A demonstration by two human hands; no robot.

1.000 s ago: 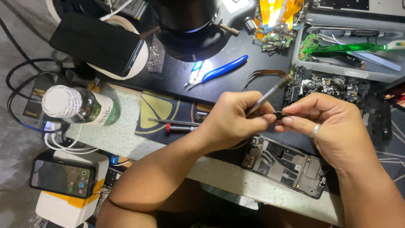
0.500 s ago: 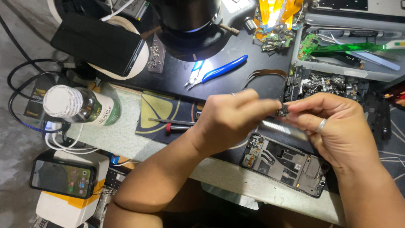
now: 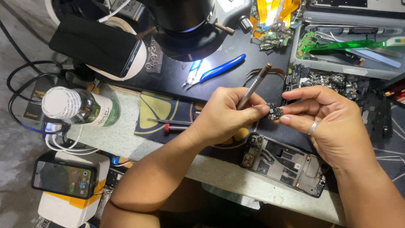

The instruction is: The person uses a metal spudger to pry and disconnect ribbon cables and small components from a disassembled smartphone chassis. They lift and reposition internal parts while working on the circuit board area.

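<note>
We're mid-check on a small circuit board (image 3: 274, 112), held up over the tabletop (image 3: 126, 139)

L to R: bottle (image 3: 80, 107) & phone (image 3: 63, 178) sit well clear; left hand (image 3: 225, 114) closed round a slim metal tool (image 3: 252, 88), right hand (image 3: 327, 122) pinching the board w/ thumb & forefinger; next move prob needs a steady tip; opened phone frame (image 3: 287, 162) lies just below

Small circuit board (image 3: 274, 112) between both hands

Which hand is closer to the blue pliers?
Left. The left hand sits just below the blue pliers; the right hand is farther off to their right.
</note>
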